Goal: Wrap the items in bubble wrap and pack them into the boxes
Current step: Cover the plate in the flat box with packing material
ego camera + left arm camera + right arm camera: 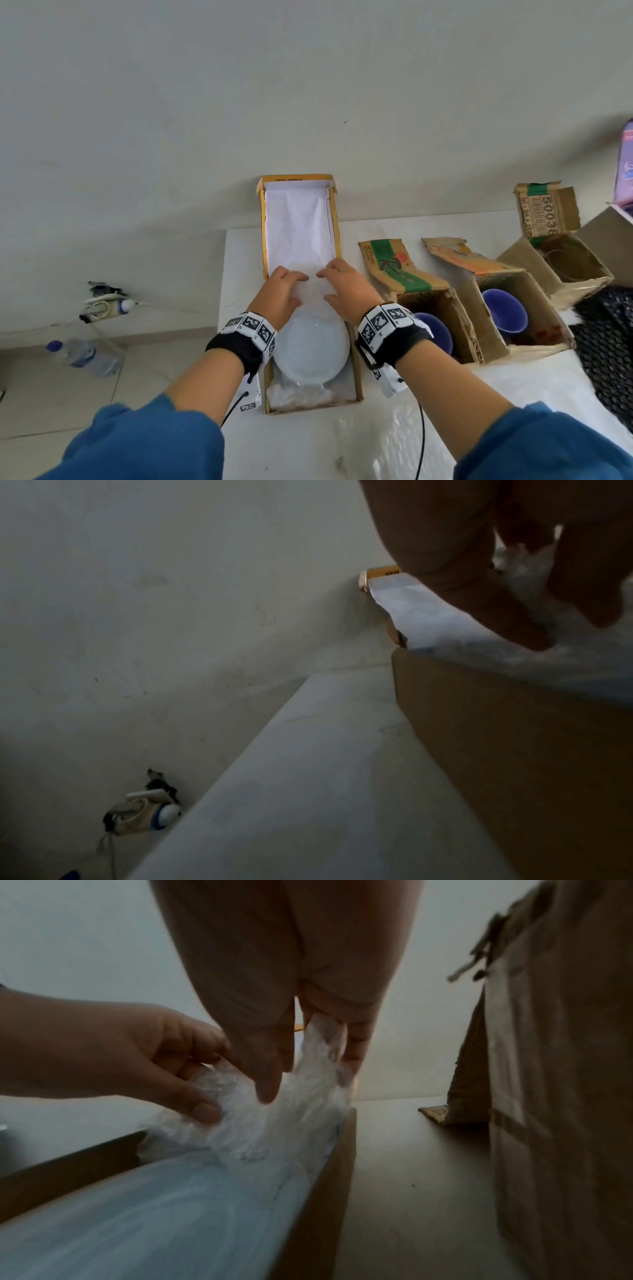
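A white plate (310, 349) lies in a flat open cardboard box (358, 377), whose white-lined lid (298, 219) leans back against the wall. Bubble wrap (313, 287) covers the plate's far part, and more shows at the box's near end. My left hand (284, 291) and right hand (346, 287) meet over the far edge of the plate. In the right wrist view the left hand (164, 1069) pinches the bubble wrap (274, 1118) between thumb and fingers. The right hand (308, 1047) holds a fold of it the same way, above the plate (154, 1218).
To the right stand three open cardboard boxes: two hold blue bowls (435, 329) (505, 311), and the farthest one (565, 263) has dim contents. A black mesh mat (606, 342) lies at the right edge. On the floor at left are a water bottle (85, 356) and an iron (106, 305).
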Demonstrator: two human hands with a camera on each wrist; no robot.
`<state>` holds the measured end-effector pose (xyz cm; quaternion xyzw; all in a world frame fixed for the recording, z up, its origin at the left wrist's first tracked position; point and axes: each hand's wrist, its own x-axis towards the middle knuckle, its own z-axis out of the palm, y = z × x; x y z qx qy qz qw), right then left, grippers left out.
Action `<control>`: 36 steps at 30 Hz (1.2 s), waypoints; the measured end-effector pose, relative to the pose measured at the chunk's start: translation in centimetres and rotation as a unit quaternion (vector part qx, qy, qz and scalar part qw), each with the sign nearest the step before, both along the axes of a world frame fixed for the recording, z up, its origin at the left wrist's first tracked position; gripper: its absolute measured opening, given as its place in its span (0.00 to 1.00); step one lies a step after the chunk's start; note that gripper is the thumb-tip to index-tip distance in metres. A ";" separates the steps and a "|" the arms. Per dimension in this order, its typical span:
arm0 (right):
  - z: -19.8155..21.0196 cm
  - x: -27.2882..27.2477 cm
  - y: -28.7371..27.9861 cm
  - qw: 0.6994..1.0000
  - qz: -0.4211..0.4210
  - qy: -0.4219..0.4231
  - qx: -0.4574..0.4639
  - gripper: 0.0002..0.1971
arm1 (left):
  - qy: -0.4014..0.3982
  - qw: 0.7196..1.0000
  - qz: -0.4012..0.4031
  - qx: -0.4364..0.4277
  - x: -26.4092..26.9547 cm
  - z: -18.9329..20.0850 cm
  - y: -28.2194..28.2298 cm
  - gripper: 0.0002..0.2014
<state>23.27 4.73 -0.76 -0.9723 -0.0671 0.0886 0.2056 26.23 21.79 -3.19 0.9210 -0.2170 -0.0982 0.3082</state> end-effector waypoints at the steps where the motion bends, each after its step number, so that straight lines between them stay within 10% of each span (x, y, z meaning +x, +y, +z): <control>1: -0.2 0.0 0.0 0.999 0.007 0.013 -0.034 0.27 | 0.003 1.000 0.005 0.003 0.3 -0.4 -0.2 0.23; 10: -1.2 -0.5 1.6 0.973 -0.007 -0.051 -0.225 0.15 | -0.142 0.985 -0.021 0.098 1.7 -1.3 -0.8 0.18; 14: -1.2 -0.2 2.0 0.985 0.007 -0.008 -0.171 0.16 | -0.140 0.985 -0.050 0.083 1.6 -1.2 -1.3 0.04; 26: -0.9 -0.1 2.1 0.987 -0.028 0.146 -0.064 0.24 | -0.072 0.965 -0.166 0.191 1.8 -2.0 0.3 0.25; 36: -3.6 -2.2 2.8 0.988 -0.149 0.018 0.032 0.27 | -0.130 0.960 -0.136 0.208 2.0 -3.3 -0.1 0.13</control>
